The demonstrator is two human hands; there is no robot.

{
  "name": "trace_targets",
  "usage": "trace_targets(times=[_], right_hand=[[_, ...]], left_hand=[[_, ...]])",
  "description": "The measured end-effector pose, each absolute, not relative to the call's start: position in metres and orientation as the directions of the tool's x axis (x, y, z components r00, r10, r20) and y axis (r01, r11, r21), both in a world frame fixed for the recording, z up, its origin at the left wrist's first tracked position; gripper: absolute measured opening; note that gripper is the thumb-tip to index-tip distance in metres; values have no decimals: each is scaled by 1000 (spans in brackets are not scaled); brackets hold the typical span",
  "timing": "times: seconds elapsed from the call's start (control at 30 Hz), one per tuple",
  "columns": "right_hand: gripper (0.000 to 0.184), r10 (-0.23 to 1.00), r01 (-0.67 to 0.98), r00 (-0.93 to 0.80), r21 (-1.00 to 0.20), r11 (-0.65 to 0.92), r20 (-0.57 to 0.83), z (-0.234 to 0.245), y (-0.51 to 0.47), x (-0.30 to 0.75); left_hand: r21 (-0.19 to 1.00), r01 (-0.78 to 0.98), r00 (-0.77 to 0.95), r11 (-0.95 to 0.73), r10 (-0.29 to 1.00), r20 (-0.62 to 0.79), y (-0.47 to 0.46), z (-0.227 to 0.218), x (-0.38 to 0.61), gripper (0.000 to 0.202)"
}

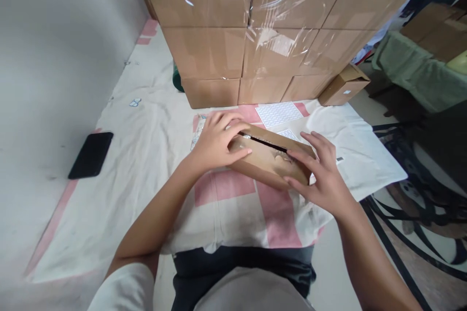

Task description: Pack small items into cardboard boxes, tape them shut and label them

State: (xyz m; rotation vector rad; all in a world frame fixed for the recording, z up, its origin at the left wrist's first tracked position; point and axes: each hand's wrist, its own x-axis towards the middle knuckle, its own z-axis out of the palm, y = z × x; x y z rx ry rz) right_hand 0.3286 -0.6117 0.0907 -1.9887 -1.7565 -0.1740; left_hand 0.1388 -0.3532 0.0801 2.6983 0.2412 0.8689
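Note:
A small brown cardboard box [264, 158] lies on the cloth in front of me, with a dark gap between its top flaps. My left hand [222, 142] is closed around the box's left end, the thumb lying over the top and the fingers reaching across the far side. At the right end, my right hand [323, 172] grips the box, its index fingertip by the gap and its thumb at the near edge. The top near that fingertip looks torn or scuffed. What is inside the box cannot be made out.
Tape-wrapped cartons [215, 53] are stacked behind the box. Printed sheets [279, 114] lie at their foot, and another small carton [343, 86] stands to the right. A black phone [91, 155] rests at the left on the pink-and-white cloth [134, 194], near the wall.

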Motion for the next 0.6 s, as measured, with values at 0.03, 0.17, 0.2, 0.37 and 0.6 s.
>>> trace_targets(times=[0.03, 0.17, 0.2, 0.37, 0.6], right_hand=[[50, 909, 967, 178, -238, -91, 376, 96, -608, 323], [39, 930, 968, 225, -176, -179, 292, 112, -588, 306], [37, 929, 967, 234, -167, -192, 287, 114, -582, 303], [25, 897, 958, 280, -157, -239, 342, 112, -562, 292], [24, 845, 967, 232, -204, -149, 482, 97, -560, 297]], left_hand=[[333, 65, 830, -941, 237, 504, -352, 86, 139, 48], [340, 60, 866, -939, 218, 450, -345, 95, 136, 49], [350, 58, 868, -935, 220, 446, -344, 94, 134, 46], [398, 50, 882, -916, 227, 413, -339, 86, 129, 43], [475, 107, 865, -874, 317, 388, -348, 87, 130, 43]])
